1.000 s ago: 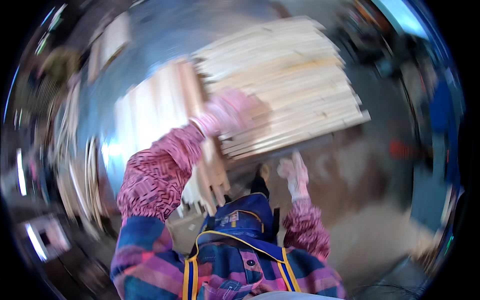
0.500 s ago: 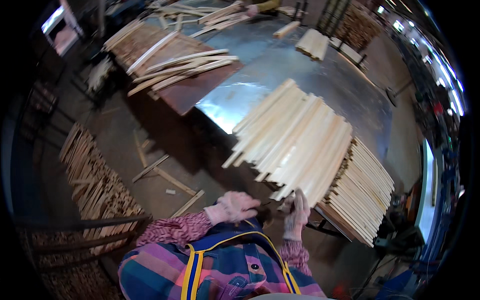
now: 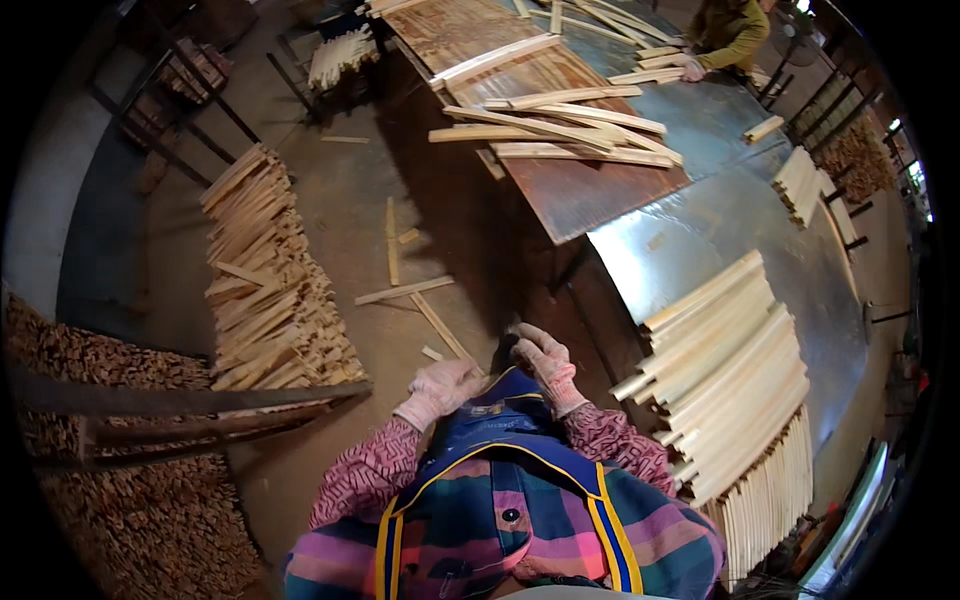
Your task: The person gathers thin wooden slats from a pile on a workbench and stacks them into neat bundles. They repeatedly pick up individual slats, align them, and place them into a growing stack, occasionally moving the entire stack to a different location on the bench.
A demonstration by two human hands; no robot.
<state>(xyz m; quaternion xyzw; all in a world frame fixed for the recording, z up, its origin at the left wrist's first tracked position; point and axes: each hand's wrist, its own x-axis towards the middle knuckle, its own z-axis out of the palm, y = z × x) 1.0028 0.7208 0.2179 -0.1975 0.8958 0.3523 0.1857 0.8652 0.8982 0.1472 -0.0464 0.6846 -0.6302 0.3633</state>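
My left hand, in a pale knit glove, is in front of my blue apron, with its fingers curled together and nothing visible in them. My right hand, gloved alike, is just to its right; its fingers are loosely bent and apart, and I see nothing held. Their undersides are hidden. To the right of my right hand, apart from it, a layer of pale wooden strips lies side by side on the metal-topped table. More strips form a neat row at its near end.
Loose strips lie crossed on a brown board at the table's left. Stacked wood and a dark metal rack stand on my left. Offcuts litter the floor. Across the table, another person's gloved hand touches strips.
My view has turned left, so the table appears farther right. My right hand has come away from the strips' near ends and is now close to my left hand at the apron.
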